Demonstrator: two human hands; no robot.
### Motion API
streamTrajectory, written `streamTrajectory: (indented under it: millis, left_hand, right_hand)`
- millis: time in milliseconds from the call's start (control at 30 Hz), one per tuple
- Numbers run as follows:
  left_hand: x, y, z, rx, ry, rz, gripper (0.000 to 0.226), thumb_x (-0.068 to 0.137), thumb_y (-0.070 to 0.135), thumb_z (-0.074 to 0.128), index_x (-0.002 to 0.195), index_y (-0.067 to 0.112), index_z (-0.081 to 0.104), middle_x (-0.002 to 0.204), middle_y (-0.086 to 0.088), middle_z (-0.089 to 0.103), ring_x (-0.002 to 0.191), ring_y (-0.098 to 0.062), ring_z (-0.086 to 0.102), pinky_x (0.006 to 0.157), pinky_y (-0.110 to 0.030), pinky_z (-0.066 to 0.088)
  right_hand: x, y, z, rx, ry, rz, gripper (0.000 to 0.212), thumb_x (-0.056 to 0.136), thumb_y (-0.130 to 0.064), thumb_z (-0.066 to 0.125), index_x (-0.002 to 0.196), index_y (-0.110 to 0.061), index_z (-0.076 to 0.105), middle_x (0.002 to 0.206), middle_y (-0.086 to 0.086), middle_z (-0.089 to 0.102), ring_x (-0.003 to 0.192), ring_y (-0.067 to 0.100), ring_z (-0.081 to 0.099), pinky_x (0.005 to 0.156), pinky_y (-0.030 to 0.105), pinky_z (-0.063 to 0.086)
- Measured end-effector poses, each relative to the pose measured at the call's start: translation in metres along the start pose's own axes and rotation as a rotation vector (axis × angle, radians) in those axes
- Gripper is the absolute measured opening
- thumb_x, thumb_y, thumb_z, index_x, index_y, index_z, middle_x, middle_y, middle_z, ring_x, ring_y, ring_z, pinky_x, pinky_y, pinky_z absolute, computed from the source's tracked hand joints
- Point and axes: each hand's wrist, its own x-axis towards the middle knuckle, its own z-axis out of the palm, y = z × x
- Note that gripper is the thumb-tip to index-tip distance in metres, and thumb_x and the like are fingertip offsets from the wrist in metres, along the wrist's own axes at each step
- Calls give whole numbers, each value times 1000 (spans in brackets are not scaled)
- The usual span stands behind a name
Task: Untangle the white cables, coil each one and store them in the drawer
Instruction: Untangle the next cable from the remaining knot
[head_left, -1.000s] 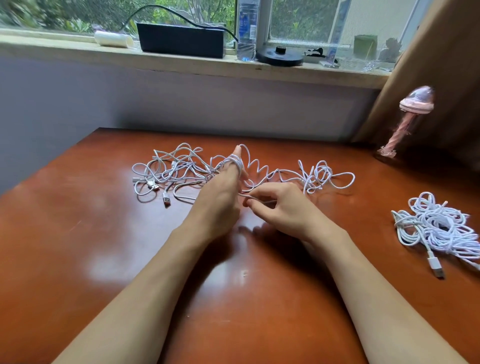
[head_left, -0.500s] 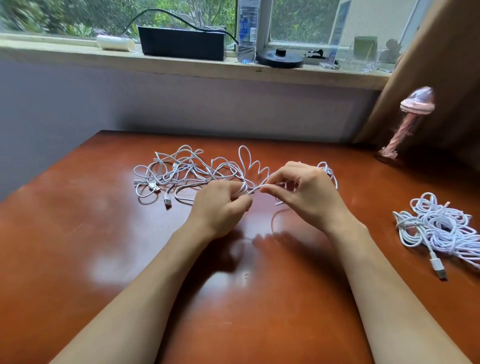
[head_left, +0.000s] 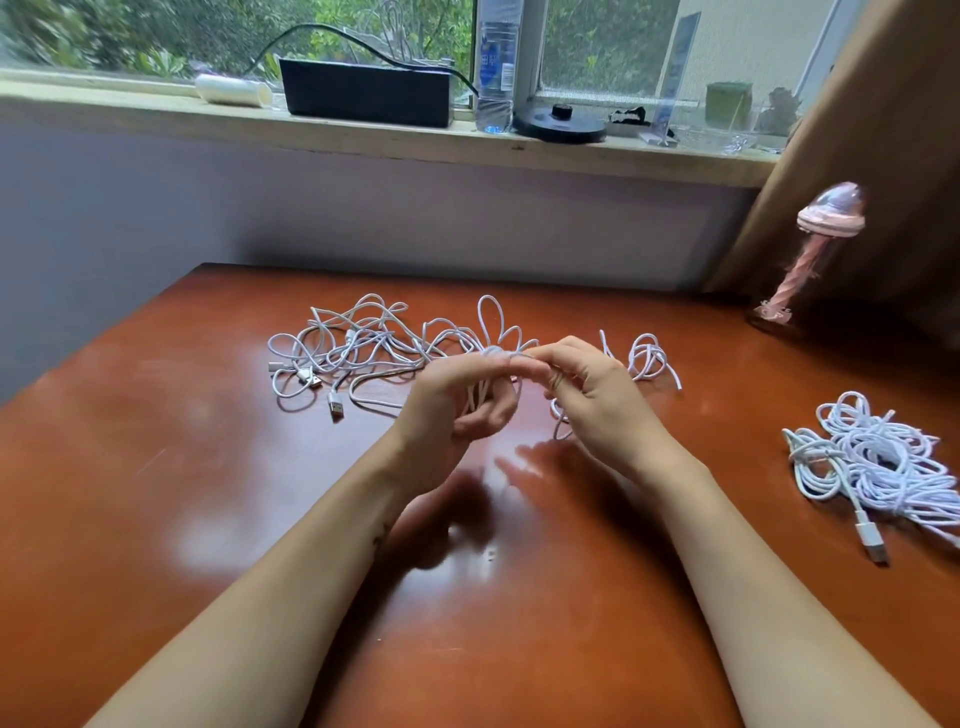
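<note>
Surface (head_left: 156, 493), frame centre: tangled white cables (head_left: 374, 348) lie just behind the hands. Left hand (head_left: 452, 405) holds turns wound round its curled fingers; right hand (head_left: 597, 395) pinches the feeding length. Advisable: even turns, gentle slack, no yanking.

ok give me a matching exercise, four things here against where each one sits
Things:
1 tangled cables
2 cable pile
3 black box
4 pink ornament

Places:
a far right corner of the table
b windowsill
c middle of the table
d right edge of the table

Pairs: 1-c, 2-d, 3-b, 4-a
</note>
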Motion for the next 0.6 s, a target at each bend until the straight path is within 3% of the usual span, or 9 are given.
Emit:
streamTrajectory:
  millis: [100,167,233,333,433,600]
  left_hand:
    - [1,8,2,-184,46,30,35,89,21,51,107,4,75,64,-8,64,43,-12,20,63,-38,7]
    - [2,13,2,-261,113,26,38,89,22,48,116,4,68,83,-11,73,41,-9,27,54,-25,22]
    - [4,15,0,-278,147,23,42,89,22,45,123,3,60,105,-13,74,44,-9,34,56,-22,39]
    - [3,15,-1,-306,161,36,48,90,19,45,136,4,47,131,-12,67,61,-15,47,69,-29,44]
    - [3,13,-2,-369,238,21,55,90,17,47,143,6,38,137,-13,63,79,-21,56,78,-33,46]
    - [4,10,-8,-293,295,31,43,90,38,49,124,12,49,135,-8,65,86,-22,61,84,-38,41]
  right_hand:
    - [-3,1,7,-32,-101,17,32,101,-9,57,128,-24,68,98,-5,59,89,12,59,87,29,51]
    - [-6,-2,12,-60,-190,36,41,101,-2,54,132,-26,65,104,-6,62,91,8,61,88,15,45]
    - [-9,-6,16,-48,-247,67,38,101,0,51,131,-21,65,105,-5,69,86,6,64,84,11,45]
    - [-11,-11,21,-80,-273,24,33,100,-2,54,126,-18,66,101,-9,73,88,4,65,86,12,45]
    - [-15,-11,28,-153,-236,-18,33,100,-9,57,130,-18,67,109,-8,72,96,4,61,88,13,42]
    - [-17,-6,39,-140,-205,-55,27,98,-15,58,122,-16,70,119,-6,69,98,-6,57,90,11,40]
